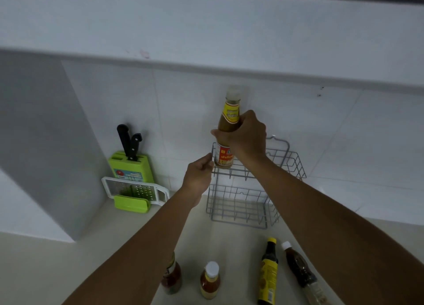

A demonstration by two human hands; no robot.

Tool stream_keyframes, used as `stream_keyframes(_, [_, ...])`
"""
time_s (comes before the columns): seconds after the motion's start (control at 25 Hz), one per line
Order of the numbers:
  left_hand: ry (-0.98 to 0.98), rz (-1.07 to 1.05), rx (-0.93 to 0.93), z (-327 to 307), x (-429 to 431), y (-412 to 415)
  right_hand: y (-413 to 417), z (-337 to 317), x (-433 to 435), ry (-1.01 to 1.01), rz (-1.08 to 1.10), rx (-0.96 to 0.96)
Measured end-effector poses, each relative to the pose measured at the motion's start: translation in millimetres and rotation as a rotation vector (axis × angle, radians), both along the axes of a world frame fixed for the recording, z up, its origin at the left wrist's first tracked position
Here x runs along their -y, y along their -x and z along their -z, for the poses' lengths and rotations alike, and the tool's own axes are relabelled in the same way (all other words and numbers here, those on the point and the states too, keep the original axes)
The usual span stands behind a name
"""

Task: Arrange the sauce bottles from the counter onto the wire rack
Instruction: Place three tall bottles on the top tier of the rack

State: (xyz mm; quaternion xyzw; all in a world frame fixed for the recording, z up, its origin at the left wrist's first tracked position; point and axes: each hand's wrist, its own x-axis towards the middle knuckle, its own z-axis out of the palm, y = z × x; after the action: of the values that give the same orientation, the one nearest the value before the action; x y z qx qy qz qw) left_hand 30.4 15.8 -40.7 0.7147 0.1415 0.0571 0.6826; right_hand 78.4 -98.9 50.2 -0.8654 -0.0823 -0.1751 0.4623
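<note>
A grey two-tier wire rack (250,203) stands on the counter against the tiled wall. My right hand (246,137) grips a tall brown sauce bottle (229,112) with a yellow and red label, upright, its base at the left end of the rack's upper tier. My left hand (199,174) pinches the rack's upper left corner wire. On the counter near me stand a red sauce bottle (173,279) partly behind my left arm, an orange sauce bottle with a white cap (210,280), a dark bottle with a yellow label (268,272) and a dark bottle with a white cap (300,270).
A green knife block with two black-handled knives (130,164) stands at the back left, with a white grater (135,190) leaning on a green holder in front of it. A grey panel (41,144) closes the left side. A wall cabinet (206,29) overhangs.
</note>
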Motion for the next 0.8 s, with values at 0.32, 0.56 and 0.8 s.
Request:
stream_keyframes(0.32, [-0.024, 0.040, 0.026, -4.5, 0.5, 7.8, -4.5, 18.9, -13.4, 0.099, 0.041, -0.064])
stream_keyframes(0.56, [-0.031, 0.053, 0.016, -1.9, -3.3, 7.4, -28.9, 4.4, 12.1, 0.253, -0.412, -0.266])
stream_keyframes(0.8, [-0.024, 0.049, 0.008, -2.2, -2.0, 6.7, -32.4, -15.8, 24.1, 0.337, -0.507, -0.263])
